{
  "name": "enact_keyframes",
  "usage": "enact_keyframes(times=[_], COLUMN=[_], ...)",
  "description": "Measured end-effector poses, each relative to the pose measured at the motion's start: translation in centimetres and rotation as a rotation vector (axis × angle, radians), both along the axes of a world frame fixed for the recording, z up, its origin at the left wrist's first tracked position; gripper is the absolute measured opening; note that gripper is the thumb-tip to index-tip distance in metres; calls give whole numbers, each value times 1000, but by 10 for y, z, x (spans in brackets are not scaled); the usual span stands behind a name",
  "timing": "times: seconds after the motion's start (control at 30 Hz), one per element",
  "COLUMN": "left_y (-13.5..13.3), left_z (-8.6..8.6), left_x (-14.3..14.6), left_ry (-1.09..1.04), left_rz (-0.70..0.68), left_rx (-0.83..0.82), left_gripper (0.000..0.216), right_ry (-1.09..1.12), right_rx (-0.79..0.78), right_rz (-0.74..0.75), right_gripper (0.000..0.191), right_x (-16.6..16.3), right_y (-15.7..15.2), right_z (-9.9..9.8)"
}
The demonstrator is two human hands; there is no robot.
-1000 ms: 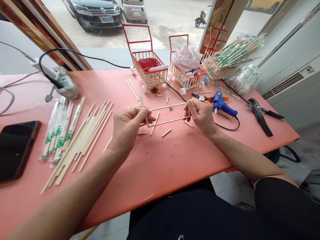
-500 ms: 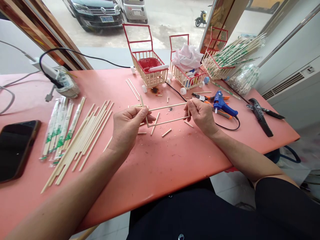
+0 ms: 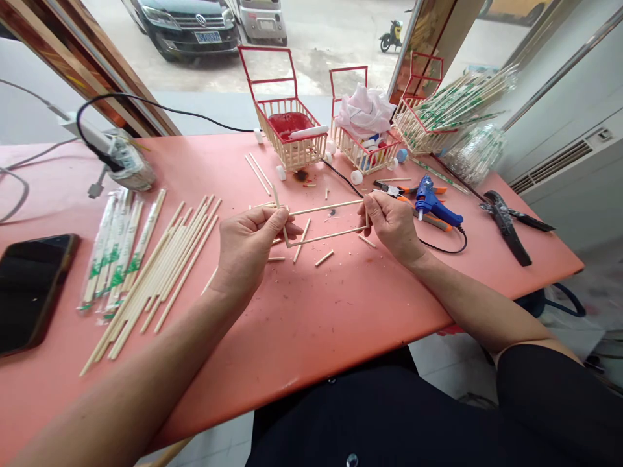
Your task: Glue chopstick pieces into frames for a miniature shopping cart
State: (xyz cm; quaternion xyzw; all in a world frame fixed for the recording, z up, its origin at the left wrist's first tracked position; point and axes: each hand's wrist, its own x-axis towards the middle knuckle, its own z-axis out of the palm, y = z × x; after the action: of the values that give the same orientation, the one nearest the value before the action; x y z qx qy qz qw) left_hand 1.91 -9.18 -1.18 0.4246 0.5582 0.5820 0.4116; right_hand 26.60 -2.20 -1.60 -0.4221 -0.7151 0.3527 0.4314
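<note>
Between my two hands a four-sided frame of thin wooden sticks [image 3: 327,207] is held above the pink table [image 3: 311,311]. My left hand [image 3: 253,237] pinches its left end between thumb and fingers, where a short stick pokes up past the corner. My right hand [image 3: 389,220] grips the right end, and its curled fingers hide part of that side. Below the frame lie cut stick pieces [image 3: 324,258] and small crumbs. A blue glue gun [image 3: 433,202] rests just to the right of my right hand, beside orange-handled pliers [image 3: 438,224].
Long bare chopsticks [image 3: 160,279] and wrapped chopsticks [image 3: 114,253] lie left, near a black phone [image 3: 34,292]. Small stick-built carts [image 3: 296,143] stand at the back, one filled with wrapped chopsticks [image 3: 457,104]. A power strip [image 3: 126,162] and a black-handled tool [image 3: 509,227] flank the table.
</note>
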Motion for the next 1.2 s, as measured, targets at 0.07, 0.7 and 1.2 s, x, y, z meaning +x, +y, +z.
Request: enact_keyframes(times=[0.07,0.7,1.2], left_y=[0,0,-2], left_z=[0,-2,-2], left_x=[0,-1,-2], left_ry=[-3,5,28], left_rz=[1,5,8], left_rx=[1,-3,-25], left_gripper=[32,30,30], right_ry=[-1,-2,5], right_rx=[7,3,1], right_rz=[2,1,6], right_gripper=[70,70,69], right_x=[0,0,0], right_y=[0,0,0], right_z=[0,0,-1])
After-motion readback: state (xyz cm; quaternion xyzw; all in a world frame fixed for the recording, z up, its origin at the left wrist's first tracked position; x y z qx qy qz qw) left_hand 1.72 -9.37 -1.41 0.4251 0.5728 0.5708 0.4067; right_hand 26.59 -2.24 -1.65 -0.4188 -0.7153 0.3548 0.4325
